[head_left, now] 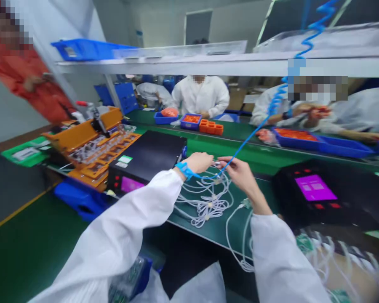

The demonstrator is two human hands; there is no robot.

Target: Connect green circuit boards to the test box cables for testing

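Note:
My left hand (198,163), with a blue wrist strap (185,170) at the wrist, is closed at the fingertips over the green bench. Facing it, my right hand (241,173) pinches with thumb and fingers. Between the two sits a small silvery cable connector (217,163), partly covered by the fingers; its exact shape is blurred. Beneath both hands lie coiled white cables (205,207) tied in bundles. Close to my right forearm, a small green circuit board (246,203) is attached to a white cable. The strap's blue cord passes in front of my right fingers.
A black box with a lit screen (133,184) stands left, another black device (316,187) right. An orange case (94,147) is further left. More cables and boards (306,244) lie lower right. Co-workers in white (200,96) sit across, behind blue trays (297,136).

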